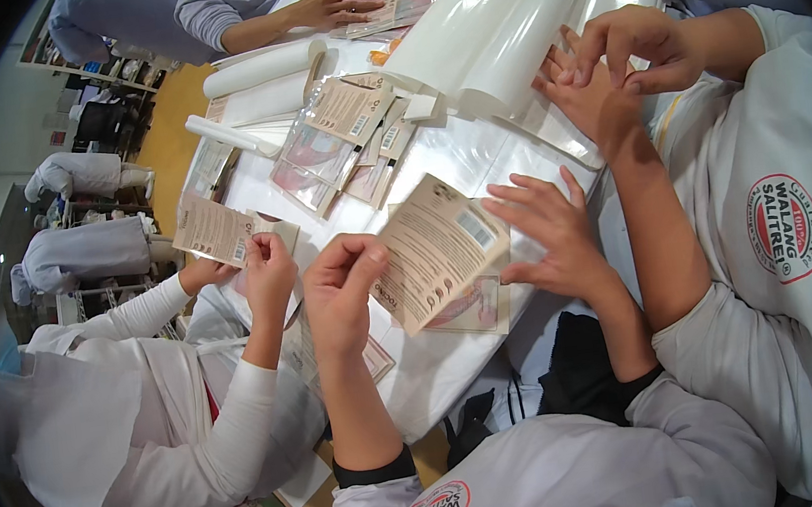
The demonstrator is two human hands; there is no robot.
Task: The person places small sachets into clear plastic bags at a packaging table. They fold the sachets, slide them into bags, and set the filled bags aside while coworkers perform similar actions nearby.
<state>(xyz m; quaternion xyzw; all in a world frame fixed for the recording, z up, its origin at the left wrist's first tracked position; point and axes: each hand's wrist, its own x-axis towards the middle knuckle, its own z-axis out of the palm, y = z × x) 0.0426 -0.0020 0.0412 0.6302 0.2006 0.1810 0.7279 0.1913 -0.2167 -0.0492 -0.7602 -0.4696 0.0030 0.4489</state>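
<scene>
A beige printed packaging sleeve (443,249) with a barcode is held up by its left edge between the thumb and fingers of my left hand (346,290). My right hand (554,236) is beside the sleeve's right edge, fingers spread, holding nothing. Under the sleeve, a clear-windowed printed pouch (476,305) lies on the white-covered table (422,394). Farther in, several similar pouches (326,142) with beige labels overlap in a pile.
A co-worker at left holds a beige card (212,234). Another's hands (603,73) rest near large rolled plastic sheets (485,26) at right. A third person's hand (340,5) touches pouches at the far side. White rolls (264,67) lie at back left.
</scene>
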